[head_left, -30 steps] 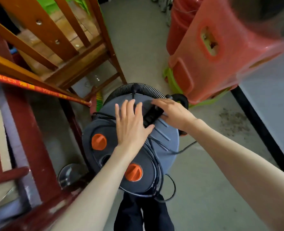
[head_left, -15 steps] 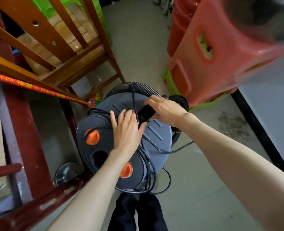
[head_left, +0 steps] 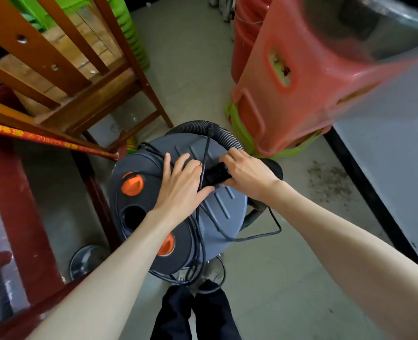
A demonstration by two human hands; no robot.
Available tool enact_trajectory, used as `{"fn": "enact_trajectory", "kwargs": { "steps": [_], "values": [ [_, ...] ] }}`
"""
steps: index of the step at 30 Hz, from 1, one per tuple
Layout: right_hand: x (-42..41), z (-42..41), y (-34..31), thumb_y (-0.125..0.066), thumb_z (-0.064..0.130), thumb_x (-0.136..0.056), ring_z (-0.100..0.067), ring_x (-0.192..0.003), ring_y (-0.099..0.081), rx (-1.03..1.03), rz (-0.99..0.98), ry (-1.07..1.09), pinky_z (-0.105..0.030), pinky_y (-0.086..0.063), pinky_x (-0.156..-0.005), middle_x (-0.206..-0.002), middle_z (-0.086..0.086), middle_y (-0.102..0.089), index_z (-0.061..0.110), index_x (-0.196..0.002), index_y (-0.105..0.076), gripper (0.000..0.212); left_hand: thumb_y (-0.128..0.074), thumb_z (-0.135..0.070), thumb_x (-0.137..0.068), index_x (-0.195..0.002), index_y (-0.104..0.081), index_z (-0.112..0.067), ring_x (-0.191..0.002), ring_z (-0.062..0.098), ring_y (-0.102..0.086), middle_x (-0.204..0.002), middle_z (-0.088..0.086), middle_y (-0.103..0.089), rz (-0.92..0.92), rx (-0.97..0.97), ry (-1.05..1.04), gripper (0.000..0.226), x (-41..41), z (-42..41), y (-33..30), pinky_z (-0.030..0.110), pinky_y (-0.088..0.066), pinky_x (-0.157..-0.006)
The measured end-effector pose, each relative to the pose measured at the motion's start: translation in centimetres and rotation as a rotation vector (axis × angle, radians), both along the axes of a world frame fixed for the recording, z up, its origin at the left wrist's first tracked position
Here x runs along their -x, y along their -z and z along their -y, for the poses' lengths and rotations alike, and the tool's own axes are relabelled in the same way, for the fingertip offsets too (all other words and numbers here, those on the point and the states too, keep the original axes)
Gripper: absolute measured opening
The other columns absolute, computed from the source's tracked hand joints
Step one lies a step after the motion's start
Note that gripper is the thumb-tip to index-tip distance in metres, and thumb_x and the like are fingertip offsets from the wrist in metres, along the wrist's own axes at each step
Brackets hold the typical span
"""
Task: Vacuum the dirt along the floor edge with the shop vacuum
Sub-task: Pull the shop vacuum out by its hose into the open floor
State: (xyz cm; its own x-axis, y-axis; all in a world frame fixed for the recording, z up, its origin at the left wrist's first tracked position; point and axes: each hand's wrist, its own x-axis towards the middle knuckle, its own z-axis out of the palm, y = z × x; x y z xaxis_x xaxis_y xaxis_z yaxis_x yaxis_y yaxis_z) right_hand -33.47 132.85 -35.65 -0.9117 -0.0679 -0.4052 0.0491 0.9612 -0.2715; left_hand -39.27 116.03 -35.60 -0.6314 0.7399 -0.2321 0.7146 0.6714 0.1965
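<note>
A grey shop vacuum (head_left: 222, 207) with orange knobs stands on the floor right in front of me. Its black ribbed hose (head_left: 198, 127) curves over the far side, and a black power cord (head_left: 204, 158) lies in loops across the lid. My left hand (head_left: 181, 186) rests flat on the lid, fingers straight, thumb by the cord. My right hand (head_left: 248, 171) grips the black handle (head_left: 215, 176) at the lid's middle. A patch of dark dirt (head_left: 329, 179) lies on the floor by the black baseboard (head_left: 372, 192) at the right.
A wooden chair (head_left: 80, 77) stands upside down at the upper left above a dark red frame (head_left: 11, 192). Stacked red plastic stools (head_left: 296, 77) crowd the upper right. A steel bowl (head_left: 86, 262) sits on the floor at the lower left. My dark trouser legs (head_left: 193, 315) show below.
The vacuum has shifted slightly toward the left and nearer me. My left hand slid across the lid and the cord now runs up between both hands.
</note>
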Motion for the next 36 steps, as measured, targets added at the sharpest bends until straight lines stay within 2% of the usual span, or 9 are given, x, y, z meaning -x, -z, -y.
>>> {"fn": "enact_trajectory", "kwargs": {
  "steps": [4,9,16,19,22,25,28,30,36],
  "values": [
    [-1.6,1.6,-0.1,-0.064,0.036,-0.089,-0.033,-0.115,-0.047,0.053,-0.021,0.092,-0.039,-0.042,-0.09,-0.12,-0.016,-0.047,0.001,-0.131,-0.046,0.057,-0.076,-0.04,-0.073,-0.101,-0.066,0.0,-0.118,0.034,-0.054,-0.104,0.008,-0.065,-0.077,0.018,0.134,0.05,0.2,1.5,0.1,0.07,-0.027,-0.101],
    [-2.2,4.0,0.0,-0.061,0.044,-0.09,-0.027,-0.115,-0.046,0.06,-0.033,0.205,-0.033,-0.04,-0.079,-0.121,-0.01,-0.047,0.005,-0.125,-0.047,0.054,-0.075,-0.043,-0.071,-0.096,-0.068,-0.004,-0.119,0.033,-0.054,-0.104,0.006,-0.064,-0.147,0.041,0.192,0.047,0.9,3.5,-0.1,0.069,-0.025,-0.101],
    [-1.4,6.9,-0.1,-0.06,0.045,-0.09,-0.025,-0.114,-0.045,0.078,-0.04,0.336,-0.032,-0.042,-0.078,-0.119,-0.008,-0.046,0.007,-0.118,-0.046,0.049,-0.083,-0.031,-0.066,-0.1,-0.066,-0.001,-0.117,0.041,-0.05,-0.112,0.014,-0.06,-0.209,0.027,0.146,0.048,1.5,4.9,-0.4,0.064,-0.023,-0.107],
    [-1.7,8.2,0.0,-0.06,0.045,-0.09,-0.026,-0.114,-0.046,0.087,-0.05,0.388,-0.032,-0.042,-0.079,-0.119,-0.009,-0.047,0.007,-0.117,-0.046,0.049,-0.083,-0.031,-0.067,-0.105,-0.067,-0.007,-0.132,0.043,-0.038,-0.13,0.015,-0.054,-0.239,0.029,0.096,0.047,0.8,6.1,-0.4,0.068,-0.015,-0.107],
    [-3.0,10.4,0.3,-0.067,0.043,-0.086,-0.029,-0.104,-0.05,0.113,-0.098,0.463,-0.034,-0.043,-0.076,-0.11,-0.011,-0.052,0.005,-0.112,-0.052,0.049,-0.077,-0.033,-0.072,-0.122,-0.062,-0.016,-0.142,0.043,-0.016,-0.151,0.015,-0.033,-0.219,0.023,-0.035,0.055,-0.6,7.9,0.0,0.07,-0.002,-0.106],
    [-4.8,12.5,0.7,-0.081,0.039,-0.073,-0.034,-0.086,-0.056,0.186,-0.133,0.529,-0.036,-0.046,-0.062,-0.092,-0.014,-0.056,0.0,-0.1,-0.059,0.052,-0.069,-0.041,-0.079,-0.144,-0.039,-0.018,-0.144,0.042,-0.004,-0.157,0.018,-0.013,-0.133,0.005,-0.209,0.075,-2.3,10.0,0.9,0.07,-0.002,-0.106],
    [-5.4,12.8,0.9,-0.071,0.044,-0.083,-0.03,-0.102,-0.051,0.224,-0.076,0.456,-0.035,-0.044,-0.077,-0.105,-0.012,-0.055,0.003,-0.116,-0.058,0.055,-0.046,-0.058,-0.086,-0.152,-0.008,-0.019,-0.145,0.037,0.001,-0.16,0.011,0.004,-0.047,-0.032,-0.3,0.086,-3.5,11.9,1.8,0.066,-0.006,-0.11],
    [-5.4,12.5,1.0,-0.062,0.049,-0.088,-0.026,-0.11,-0.047,0.234,-0.023,0.367,-0.031,-0.04,-0.086,-0.113,-0.008,-0.053,0.007,-0.127,-0.052,0.058,-0.033,-0.064,-0.086,-0.152,-0.002,-0.011,-0.146,0.033,0.0,-0.16,0.006,0.009,-0.014,-0.068,-0.366,0.091,-3.8,12.3,2.0,0.058,-0.006,-0.114],
    [-4.6,12.4,0.7,-0.06,0.044,-0.091,-0.023,-0.115,-0.046,0.317,0.028,0.36,-0.027,-0.035,-0.093,-0.12,-0.007,-0.054,0.007,-0.135,-0.047,0.058,-0.035,-0.062,-0.086,-0.145,-0.03,0.001,-0.142,0.036,-0.024,-0.156,0.009,-0.021,-0.082,-0.08,-0.415,0.087,-3.5,11.4,2.1,0.056,-0.02,-0.113]
  ]
}}
